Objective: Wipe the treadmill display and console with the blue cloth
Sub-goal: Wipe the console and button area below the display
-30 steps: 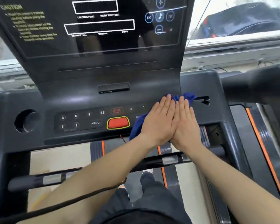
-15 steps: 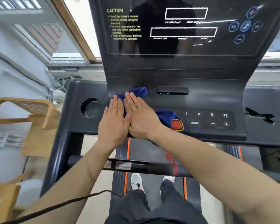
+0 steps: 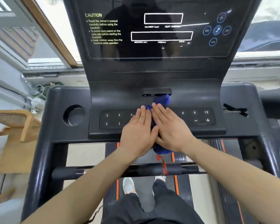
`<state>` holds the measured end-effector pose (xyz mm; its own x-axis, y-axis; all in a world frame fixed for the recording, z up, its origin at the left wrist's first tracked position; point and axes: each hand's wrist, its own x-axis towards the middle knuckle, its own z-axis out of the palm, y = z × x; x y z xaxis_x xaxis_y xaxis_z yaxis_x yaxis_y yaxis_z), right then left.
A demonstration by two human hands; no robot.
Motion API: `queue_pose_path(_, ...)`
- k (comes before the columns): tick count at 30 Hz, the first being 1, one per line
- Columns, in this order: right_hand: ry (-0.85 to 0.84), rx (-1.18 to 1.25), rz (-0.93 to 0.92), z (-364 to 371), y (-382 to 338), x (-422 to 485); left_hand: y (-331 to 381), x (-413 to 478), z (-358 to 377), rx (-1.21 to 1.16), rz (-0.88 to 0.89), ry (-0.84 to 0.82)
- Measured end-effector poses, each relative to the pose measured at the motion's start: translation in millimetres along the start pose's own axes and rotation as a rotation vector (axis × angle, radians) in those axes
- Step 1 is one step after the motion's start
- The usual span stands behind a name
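The blue cloth (image 3: 163,101) lies on the middle of the black console's button panel (image 3: 118,119), mostly covered by my hands. My left hand (image 3: 137,133) and my right hand (image 3: 171,128) press flat on it side by side, fingers together and pointing toward the display (image 3: 152,34). Cloth sticks out past my fingertips, just under the small port block (image 3: 156,91), and hangs below my palms over the console's front edge. The centre buttons are hidden. The dark display stands upright above, with white outlines and yellow caution text.
A round cup holder (image 3: 73,115) sits at the console's left and a jagged slot (image 3: 236,110) at its right. A handlebar (image 3: 103,171) with a red safety cord (image 3: 163,165) crosses under my forearms. A wooden chair (image 3: 14,125) stands left of the treadmill.
My hands and the cloth slid from the console's right side to its left side, and have now come back to the middle of the button panel.
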<state>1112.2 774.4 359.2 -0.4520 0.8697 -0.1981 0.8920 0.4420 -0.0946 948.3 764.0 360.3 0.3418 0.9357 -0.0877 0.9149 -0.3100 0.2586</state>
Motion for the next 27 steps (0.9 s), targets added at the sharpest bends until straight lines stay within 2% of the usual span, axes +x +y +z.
queue_pose_path(2,0.005,0.000,0.103,3,34,-19,32,24,4,-0.023,0.088,-0.064)
queue_pose_path(6,0.059,0.086,0.456,13,97,-42,102,96,17,0.007,0.257,-0.163)
queue_pose_path(8,0.075,0.092,0.618,21,111,-54,130,114,24,0.049,0.338,-0.185)
queue_pose_path(10,0.087,0.046,0.700,29,109,-70,145,110,29,0.085,0.406,-0.199)
queue_pose_path(13,0.140,0.029,0.670,38,80,-94,132,78,32,0.081,0.479,-0.180)
queue_pose_path(16,0.209,0.092,0.536,43,52,-94,94,49,36,0.125,0.530,-0.011)
queue_pose_path(18,0.247,0.108,0.422,42,39,-81,67,37,37,0.151,0.502,0.072)
queue_pose_path(23,0.257,0.194,0.186,25,21,-42,32,21,14,0.158,0.263,0.154)
queue_pose_path(25,0.318,0.297,0.194,15,7,-40,31,15,-1,0.074,0.147,0.159)
queue_pose_path(27,0.354,0.481,0.307,4,-10,-44,27,8,-12,-0.059,0.047,0.178)
